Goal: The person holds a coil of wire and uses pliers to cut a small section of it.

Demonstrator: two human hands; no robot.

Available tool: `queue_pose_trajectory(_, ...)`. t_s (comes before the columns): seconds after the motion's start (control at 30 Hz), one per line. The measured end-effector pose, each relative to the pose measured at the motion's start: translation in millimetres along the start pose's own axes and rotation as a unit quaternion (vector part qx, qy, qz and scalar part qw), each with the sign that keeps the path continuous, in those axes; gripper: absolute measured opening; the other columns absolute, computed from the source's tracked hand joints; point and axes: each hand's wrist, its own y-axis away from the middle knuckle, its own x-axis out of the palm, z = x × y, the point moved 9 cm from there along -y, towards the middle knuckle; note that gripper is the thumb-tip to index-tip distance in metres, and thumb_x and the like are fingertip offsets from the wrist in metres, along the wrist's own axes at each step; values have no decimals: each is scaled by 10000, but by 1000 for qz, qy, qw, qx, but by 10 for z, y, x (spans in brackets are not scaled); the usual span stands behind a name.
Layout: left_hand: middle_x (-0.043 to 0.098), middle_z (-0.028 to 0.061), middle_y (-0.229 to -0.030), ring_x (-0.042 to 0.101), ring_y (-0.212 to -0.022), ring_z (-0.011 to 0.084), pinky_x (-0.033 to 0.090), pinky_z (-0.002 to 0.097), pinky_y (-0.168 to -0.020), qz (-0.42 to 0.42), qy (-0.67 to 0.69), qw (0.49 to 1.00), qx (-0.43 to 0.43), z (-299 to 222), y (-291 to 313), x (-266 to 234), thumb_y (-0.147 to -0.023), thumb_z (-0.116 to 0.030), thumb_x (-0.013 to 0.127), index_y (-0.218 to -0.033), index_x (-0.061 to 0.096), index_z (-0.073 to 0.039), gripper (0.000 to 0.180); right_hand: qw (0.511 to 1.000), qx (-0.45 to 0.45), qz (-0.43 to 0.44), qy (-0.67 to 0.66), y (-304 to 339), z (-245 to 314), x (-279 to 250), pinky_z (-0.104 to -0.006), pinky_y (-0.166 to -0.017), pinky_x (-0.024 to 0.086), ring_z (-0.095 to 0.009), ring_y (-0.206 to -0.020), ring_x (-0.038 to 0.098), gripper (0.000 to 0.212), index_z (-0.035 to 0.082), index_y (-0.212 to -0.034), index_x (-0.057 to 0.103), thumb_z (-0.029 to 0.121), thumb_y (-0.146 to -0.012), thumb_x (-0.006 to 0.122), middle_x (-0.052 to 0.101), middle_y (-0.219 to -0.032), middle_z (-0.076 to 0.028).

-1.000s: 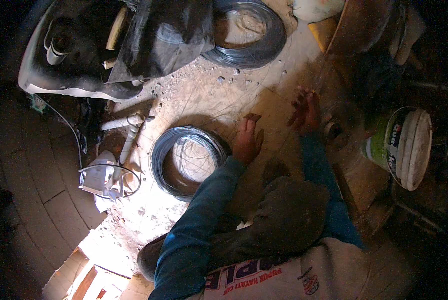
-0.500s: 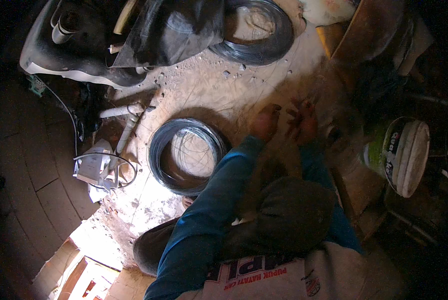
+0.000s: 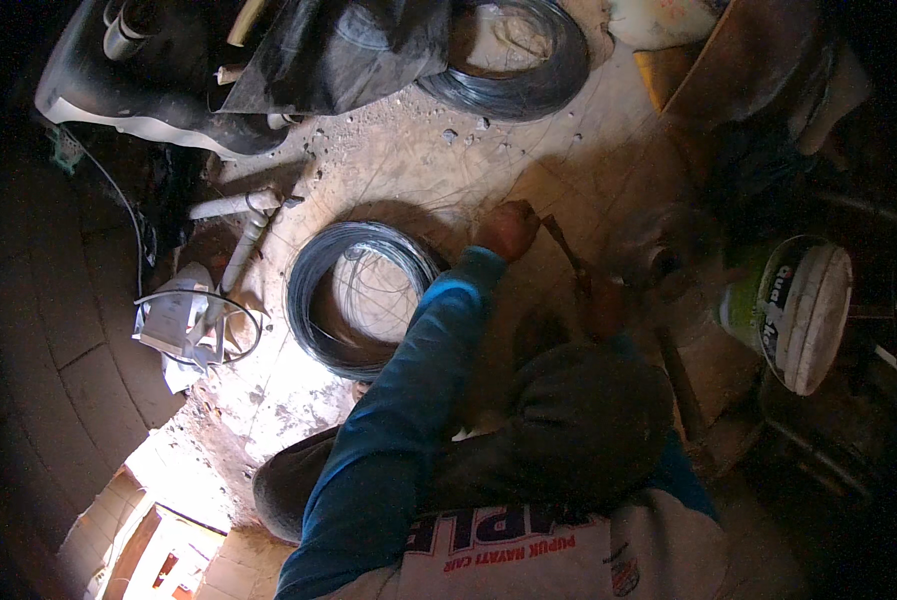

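My left hand (image 3: 508, 231) is closed low over the dusty floor, to the right of a coil of dark wire (image 3: 315, 320). What its fingers hold, if anything, is too small to make out. In deep shadow, my right hand (image 3: 600, 306) is closed around a slim, dark rust-brown hand tool (image 3: 565, 243). The tool's far end points up and left, close to my left hand's fingertips. Shadow hides its exact kind. Thin loose strands of wire cross the floor around my hands.
Another wire coil (image 3: 566, 75) lies at the far side beside a black sheet (image 3: 358, 65). A white-lidded bucket (image 3: 816, 315) lies tilted at right. White pipe pieces (image 3: 243, 250) and a crumpled white carton (image 3: 176, 315) are at left. Small stones dot the floor.
My left hand has gone from loosely curled to closed, shifting left and slightly farther away. My right hand, earlier spread and bare, has drawn nearer and now grips the slim tool.
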Motion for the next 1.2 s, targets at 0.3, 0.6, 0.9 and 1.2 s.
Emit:
queue_pose_trajectory(0.3,611,227,-1006,574,-947,392,435,470,-861,83,24,995,-41,-46,91,-39,-823,-344,478,-961,627,-35,370,978,83,-37,-189,-96,-181,-106,-395,-827,451,-298,-938,590,373,-7,-1165,511,290,-946,461,604,-1019,-176)
queue_pose_trajectory(0.6,623,208,-993,589,-939,374,445,447,-867,26,-16,998,56,63,64,221,-847,-343,475,-968,617,-49,348,995,9,-90,31,-214,-1525,378,-410,-984,362,-314,-1197,442,455,48,-1283,457,324,-924,496,475,-1271,-220)
queue_pose_trajectory(0.9,625,200,-946,599,-888,367,468,465,-807,40,81,995,-43,81,178,-96,-848,-323,503,-920,612,-27,324,969,13,-31,243,266,-1578,113,-438,-898,406,-343,-1108,466,463,125,-1341,396,269,-913,496,492,-1239,-214)
queue_pose_trajectory(1.2,612,173,-855,593,-794,337,473,464,-736,48,115,992,14,137,47,-16,-879,-295,488,-919,588,-35,282,866,-199,7,459,-442,96,-671,-453,-745,487,-353,-921,563,513,234,-1381,348,188,-896,508,550,-1153,-202)
